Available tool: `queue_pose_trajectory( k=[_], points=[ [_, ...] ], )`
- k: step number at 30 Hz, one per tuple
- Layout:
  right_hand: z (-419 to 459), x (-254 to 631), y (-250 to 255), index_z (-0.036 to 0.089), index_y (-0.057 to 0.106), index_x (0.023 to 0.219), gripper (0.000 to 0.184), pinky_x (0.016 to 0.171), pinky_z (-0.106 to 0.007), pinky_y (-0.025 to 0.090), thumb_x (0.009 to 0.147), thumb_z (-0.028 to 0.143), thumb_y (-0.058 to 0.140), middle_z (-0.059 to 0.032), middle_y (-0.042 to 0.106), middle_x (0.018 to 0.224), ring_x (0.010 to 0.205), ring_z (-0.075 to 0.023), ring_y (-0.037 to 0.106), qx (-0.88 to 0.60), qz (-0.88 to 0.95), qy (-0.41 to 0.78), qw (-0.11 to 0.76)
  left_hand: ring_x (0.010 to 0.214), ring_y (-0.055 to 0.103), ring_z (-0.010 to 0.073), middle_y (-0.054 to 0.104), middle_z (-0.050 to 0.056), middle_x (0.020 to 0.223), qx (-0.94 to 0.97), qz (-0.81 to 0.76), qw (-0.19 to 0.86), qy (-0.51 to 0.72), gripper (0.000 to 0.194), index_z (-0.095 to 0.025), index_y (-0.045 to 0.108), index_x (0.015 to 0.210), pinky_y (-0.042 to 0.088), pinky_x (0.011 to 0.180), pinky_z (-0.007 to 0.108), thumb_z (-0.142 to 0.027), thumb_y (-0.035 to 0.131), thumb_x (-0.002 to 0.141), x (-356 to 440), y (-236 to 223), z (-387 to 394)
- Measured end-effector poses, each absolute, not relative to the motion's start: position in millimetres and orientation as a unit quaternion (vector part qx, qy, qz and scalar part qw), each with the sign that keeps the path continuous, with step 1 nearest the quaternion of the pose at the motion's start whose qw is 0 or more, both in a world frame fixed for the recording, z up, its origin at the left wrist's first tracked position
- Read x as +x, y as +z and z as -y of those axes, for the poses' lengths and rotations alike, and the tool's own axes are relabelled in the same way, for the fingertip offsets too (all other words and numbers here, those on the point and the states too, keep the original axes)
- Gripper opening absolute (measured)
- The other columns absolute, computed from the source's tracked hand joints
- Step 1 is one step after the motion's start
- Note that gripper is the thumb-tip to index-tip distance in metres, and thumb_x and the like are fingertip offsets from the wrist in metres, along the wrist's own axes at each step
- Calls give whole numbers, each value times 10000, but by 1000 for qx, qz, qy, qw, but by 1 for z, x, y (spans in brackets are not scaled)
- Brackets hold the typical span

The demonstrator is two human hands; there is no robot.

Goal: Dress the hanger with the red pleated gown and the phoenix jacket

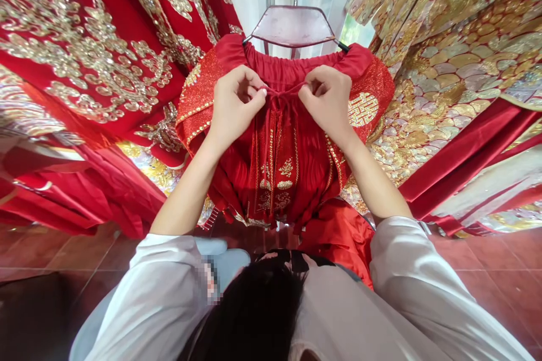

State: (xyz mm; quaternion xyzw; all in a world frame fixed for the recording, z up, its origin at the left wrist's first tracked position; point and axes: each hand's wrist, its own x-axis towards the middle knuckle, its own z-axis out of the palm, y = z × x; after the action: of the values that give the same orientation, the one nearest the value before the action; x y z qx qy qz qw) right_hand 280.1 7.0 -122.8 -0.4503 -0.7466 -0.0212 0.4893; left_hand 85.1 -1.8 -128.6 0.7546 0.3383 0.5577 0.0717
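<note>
A dark-edged hanger [291,45] carried the red, gold-trimmed garment [282,152], its ends reaching into the gathered waistband [282,67] on both sides. Below, the floor [499,290] was laid with reddish tiles parted by pale joints; at its left a dark shape [31,316] showed, too unclear to identify.

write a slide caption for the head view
Left hand and right hand pinch a thin red cord on a gold-trimmed red garment hung from a hanger.
</note>
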Motion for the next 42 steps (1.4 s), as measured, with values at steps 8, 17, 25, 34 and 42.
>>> queue_pose_trajectory(
  k=[8,17,25,34,42],
  points=[
    [3,260,-114,184,412,616,195,382,-179,306,775,171,524,32,488,575,411,-53,420,-355,582,401,612,570,528,119,527,-3,612,736,-331,184,562,128,-210,503,756,396,504,242,-285,585,819,89,-123,-4],
    [18,294,-97,179,446,668,131,353,-142,145,706,111,551,72,339,481,393,-23,226,-344,650,454,503,470,333,87,388,-21,480,769,-339,200,504,218,-194,510,567,246,443,270,-237,660,721,75,-114,-8],
    [5,308,-113,225,539,924,214,548,-264,485,783,336,658,58,455,570,512,-99,469,-371,713,286,522,475,410,105,521,0,513,802,-333,158,469,153,-234,604,639,367,454,313,-302,692,744,59,-102,-4],
    [26,348,-88,184,610,790,79,685,-318,457,837,240,579,-51,605,731,689,-156,545,-443,744,-5,501,717,548,176,630,16,750,813,-352,13,463,164,-228,648,847,488,758,404,-391,651,821,47,-79,7],
    [12,390,-102,162,631,983,255,799,-333,414,908,335,459,-70,640,868,812,-193,577,-516,714,-114,460,757,465,143,568,-10,692,884,-344,56,312,581,-215,564,792,466,820,338,-789,479,771,21,-53,-59]
  ],
)
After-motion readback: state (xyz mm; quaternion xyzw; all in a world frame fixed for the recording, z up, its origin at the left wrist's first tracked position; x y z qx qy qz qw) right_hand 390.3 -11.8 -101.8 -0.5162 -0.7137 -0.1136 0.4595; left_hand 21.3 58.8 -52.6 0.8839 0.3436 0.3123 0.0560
